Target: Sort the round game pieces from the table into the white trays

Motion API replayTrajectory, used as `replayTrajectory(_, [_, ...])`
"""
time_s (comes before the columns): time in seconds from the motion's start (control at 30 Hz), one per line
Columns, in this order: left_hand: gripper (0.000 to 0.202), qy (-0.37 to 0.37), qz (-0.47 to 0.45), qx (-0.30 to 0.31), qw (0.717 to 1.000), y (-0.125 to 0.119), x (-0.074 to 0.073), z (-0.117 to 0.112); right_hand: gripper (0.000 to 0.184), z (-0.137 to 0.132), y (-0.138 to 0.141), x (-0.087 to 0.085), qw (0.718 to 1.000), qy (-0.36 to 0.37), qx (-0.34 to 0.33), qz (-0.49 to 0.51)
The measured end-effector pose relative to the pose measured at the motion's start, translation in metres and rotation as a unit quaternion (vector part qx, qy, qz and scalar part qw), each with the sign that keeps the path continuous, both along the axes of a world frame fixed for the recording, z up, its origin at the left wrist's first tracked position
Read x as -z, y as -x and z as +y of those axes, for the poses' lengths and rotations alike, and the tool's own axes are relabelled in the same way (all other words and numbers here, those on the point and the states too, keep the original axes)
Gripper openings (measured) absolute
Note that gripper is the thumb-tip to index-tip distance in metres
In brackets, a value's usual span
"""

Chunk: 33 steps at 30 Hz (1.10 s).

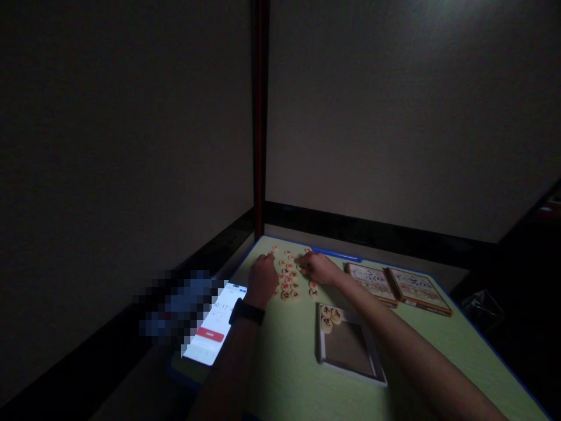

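Observation:
Round pale Chinese chess pieces [286,278] with red and dark characters lie in loose rows at the far left of the green table [280,351]. At the left side of these rows is my left hand [263,279], its fingers curled down at a piece [272,252]. My right hand [322,268] reaches in from the right, fingers drawn together at a piece [300,266] near the back; its fingertips are partly hidden. Nearer to me, an open shallow box [322,345] with a white rim holds several pieces [326,320] in its far left corner.
A lit phone [211,334] showing a timer lies at the left edge, partly behind my left wrist. Two flat printed boxes [372,282] [418,289] lie at the back right. Walls [377,123] close in behind and left of the table.

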State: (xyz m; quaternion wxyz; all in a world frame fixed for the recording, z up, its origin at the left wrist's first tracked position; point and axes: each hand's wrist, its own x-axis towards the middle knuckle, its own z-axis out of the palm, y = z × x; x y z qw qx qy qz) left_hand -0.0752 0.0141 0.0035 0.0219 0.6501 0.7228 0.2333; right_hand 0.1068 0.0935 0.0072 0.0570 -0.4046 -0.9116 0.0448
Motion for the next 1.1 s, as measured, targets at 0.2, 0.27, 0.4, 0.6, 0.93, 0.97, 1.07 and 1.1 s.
replayTrajectory(0.2, [0.032,0.015,0.015,-0.018,1.0,-0.006,-0.007,-0.007,0.022,-0.005,0.01,0.005,0.999,-0.015,-0.001,-0.034])
replayTrajectory(0.27, [0.028,0.029,0.027,-0.009,0.999,-0.01,-0.009,-0.01,0.022,-0.006,0.01,0.006,0.999,-0.018,0.006,-0.041])
replayTrajectory(0.4, [0.024,0.047,0.045,0.02,0.998,-0.018,-0.012,-0.014,0.025,-0.004,0.006,0.004,0.999,-0.023,0.025,-0.039])
replayTrajectory(0.6, [0.026,0.026,0.042,-0.003,0.999,-0.019,-0.014,-0.015,0.024,0.0,-0.017,-0.016,0.998,-0.033,0.053,0.006])
replayTrajectory(0.93, [0.021,0.031,0.076,0.251,0.964,-0.055,-0.007,-0.039,0.033,-0.003,-0.07,-0.033,0.993,-0.019,0.093,0.063])
replayTrajectory(0.97, [0.021,0.03,0.078,0.258,0.963,-0.057,-0.005,-0.04,0.034,-0.004,-0.072,-0.031,0.993,-0.02,0.096,0.065])
replayTrajectory(1.07, [0.021,0.021,0.088,0.269,0.959,-0.06,-0.002,-0.041,0.036,-0.003,-0.075,-0.026,0.991,-0.026,0.106,0.072])
replayTrajectory(1.1, [0.022,0.016,0.092,0.269,0.959,-0.06,-0.002,-0.04,0.035,-0.001,-0.074,-0.025,0.991,-0.029,0.109,0.074])
